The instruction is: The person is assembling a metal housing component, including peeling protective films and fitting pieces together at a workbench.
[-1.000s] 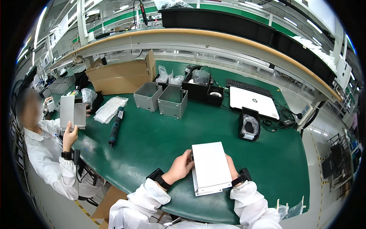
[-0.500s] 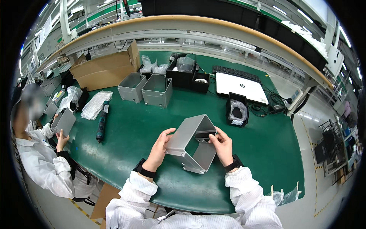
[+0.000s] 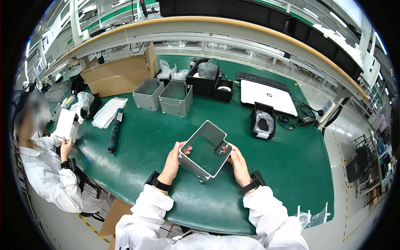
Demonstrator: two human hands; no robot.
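Observation:
A grey, open-ended metal housing [image 3: 194,167] is held up over the green table, and its rectangular opening with a stepped corner faces me. My left hand [image 3: 170,164] grips its left wall, fingers reaching over the rim to the inside. At the opposite wall my right hand [image 3: 239,163] holds the edge between thumb and fingers. A small dark piece [image 3: 222,149] sits against the inner wall close to my right fingers; how it is fixed cannot be made out. Through the housing the green tabletop shows.
Two similar grey housings [image 3: 175,105] stand farther back, beside a cardboard box [image 3: 118,77]. A power screwdriver [image 3: 115,131] and bubble wrap [image 3: 108,113] lie left. Black bins [image 3: 261,125], a white laptop [image 3: 268,96] and a keyboard [image 3: 263,81] are behind. A co-worker [image 3: 52,166] handles parts at left.
Both hands have turned the housing so its opening now faces up toward me. The right fingers have shifted to its outer edge. The co-worker's part has tilted, showing a white face.

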